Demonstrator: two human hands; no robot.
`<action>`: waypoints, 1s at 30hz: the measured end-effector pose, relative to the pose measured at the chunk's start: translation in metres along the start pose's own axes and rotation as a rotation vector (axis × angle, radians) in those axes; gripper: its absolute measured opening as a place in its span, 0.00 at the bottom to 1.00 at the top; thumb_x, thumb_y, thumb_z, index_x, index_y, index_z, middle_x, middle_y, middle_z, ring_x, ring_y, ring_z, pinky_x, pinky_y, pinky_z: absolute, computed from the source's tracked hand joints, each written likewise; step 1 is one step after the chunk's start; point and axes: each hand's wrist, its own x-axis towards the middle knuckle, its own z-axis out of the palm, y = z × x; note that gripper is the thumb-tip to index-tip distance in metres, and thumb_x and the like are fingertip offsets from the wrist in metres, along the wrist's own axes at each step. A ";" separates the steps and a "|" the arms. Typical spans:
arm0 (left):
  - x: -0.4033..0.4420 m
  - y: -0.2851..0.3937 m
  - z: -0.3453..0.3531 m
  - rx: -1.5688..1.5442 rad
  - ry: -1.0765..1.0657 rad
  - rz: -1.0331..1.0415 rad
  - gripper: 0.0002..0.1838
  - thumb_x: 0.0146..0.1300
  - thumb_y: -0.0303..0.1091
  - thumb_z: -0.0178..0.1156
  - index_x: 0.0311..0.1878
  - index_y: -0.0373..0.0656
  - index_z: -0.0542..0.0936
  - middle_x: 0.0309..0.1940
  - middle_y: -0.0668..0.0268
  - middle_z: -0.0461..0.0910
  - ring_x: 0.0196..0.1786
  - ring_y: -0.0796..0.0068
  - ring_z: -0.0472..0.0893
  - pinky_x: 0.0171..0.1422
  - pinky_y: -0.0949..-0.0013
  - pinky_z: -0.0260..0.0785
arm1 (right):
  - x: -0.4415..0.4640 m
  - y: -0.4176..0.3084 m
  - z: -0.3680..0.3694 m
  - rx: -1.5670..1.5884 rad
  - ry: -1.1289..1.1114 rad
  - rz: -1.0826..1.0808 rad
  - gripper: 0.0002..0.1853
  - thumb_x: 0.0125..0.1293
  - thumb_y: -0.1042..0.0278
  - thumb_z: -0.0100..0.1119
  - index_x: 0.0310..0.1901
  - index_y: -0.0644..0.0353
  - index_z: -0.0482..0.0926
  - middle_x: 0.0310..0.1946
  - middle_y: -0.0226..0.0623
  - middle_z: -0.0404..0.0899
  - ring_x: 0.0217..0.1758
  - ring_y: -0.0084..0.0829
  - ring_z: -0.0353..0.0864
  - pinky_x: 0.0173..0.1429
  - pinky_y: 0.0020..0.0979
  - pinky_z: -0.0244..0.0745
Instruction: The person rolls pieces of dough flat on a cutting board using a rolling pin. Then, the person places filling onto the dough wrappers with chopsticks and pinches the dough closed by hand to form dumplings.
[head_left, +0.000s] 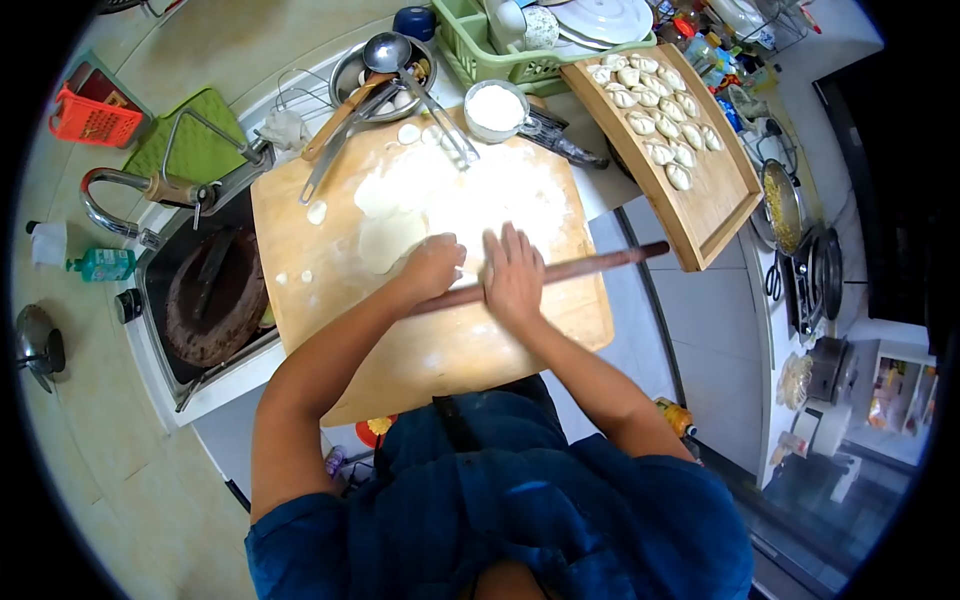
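Note:
A long dark wooden rolling pin [595, 265] lies slantwise across the floured wooden board [440, 350]. My right hand [514, 275] is flat on top of the pin, with its fingers stretched forward and the palm pressing down. Just left of it, my left hand [433, 268] is closed, and a small pale edge of dough [461, 272] shows at its fingertips; most of that piece is hidden. Rolled dough wrappers [388, 240] overlap beyond my left hand. White flour covers the board's far part, and a few small dough pieces [317, 212] sit near its left side.
At right, a wooden tray [722, 222] bears rows of folded dumplings [660, 105]. Behind the board are a bowl of flour [495, 108], a steel bowl [428, 75] with a ladle [388, 52], and a green dish rack [480, 62]. A sink [150, 290] adjoins the left side.

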 end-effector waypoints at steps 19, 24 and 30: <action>0.050 -0.002 0.040 -0.048 0.324 -0.025 0.08 0.57 0.31 0.64 0.40 0.43 0.83 0.41 0.55 0.83 0.45 0.53 0.82 0.52 0.55 0.75 | -0.067 0.021 -0.026 0.064 -0.096 -0.071 0.31 0.62 0.62 0.59 0.68 0.54 0.69 0.64 0.45 0.69 0.58 0.44 0.71 0.64 0.47 0.62; -0.004 0.011 0.009 -0.189 -0.010 -0.191 0.06 0.56 0.30 0.64 0.37 0.41 0.83 0.36 0.55 0.84 0.43 0.53 0.83 0.51 0.55 0.75 | -0.011 0.017 -0.010 -0.016 0.110 -0.007 0.31 0.60 0.68 0.56 0.68 0.53 0.70 0.64 0.50 0.70 0.59 0.48 0.72 0.62 0.46 0.63; 0.021 -0.001 0.010 -0.118 0.023 -0.231 0.06 0.57 0.31 0.62 0.34 0.41 0.85 0.35 0.53 0.84 0.44 0.53 0.82 0.52 0.55 0.75 | 0.061 0.017 0.011 -0.108 0.102 0.025 0.31 0.60 0.69 0.55 0.68 0.57 0.68 0.70 0.52 0.62 0.73 0.51 0.60 0.73 0.48 0.56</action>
